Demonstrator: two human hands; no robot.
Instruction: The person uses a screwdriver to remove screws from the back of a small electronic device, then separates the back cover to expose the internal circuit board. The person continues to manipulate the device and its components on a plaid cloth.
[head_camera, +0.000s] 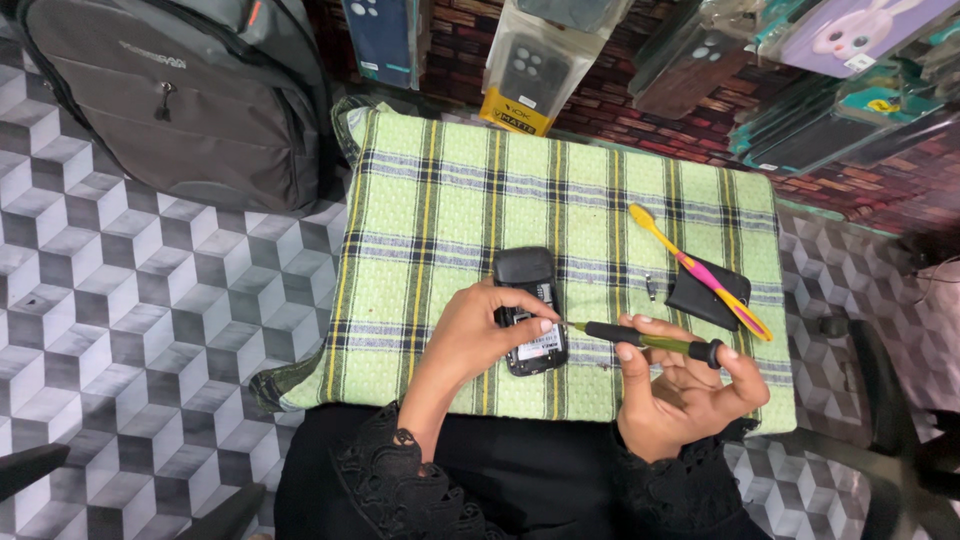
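Head view, centre frame: left hand (480, 335) grips the opened black phone (530, 310) on the green checked cloth (440, 200), right hand (680, 385) holds screwdriver (640, 338) tip at its edge; screw-removal step, next needs steady tip seating.

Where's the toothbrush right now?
In the head view, the yellow-and-pink toothbrush lies on the right side of the green checked cloth, its handle end across a black cover, just beyond the right hand.

Green plaid cloth (440, 200); black phone (528, 310); yellow-pink toothbrush (700, 272); grey cube-pattern floor (130, 290).
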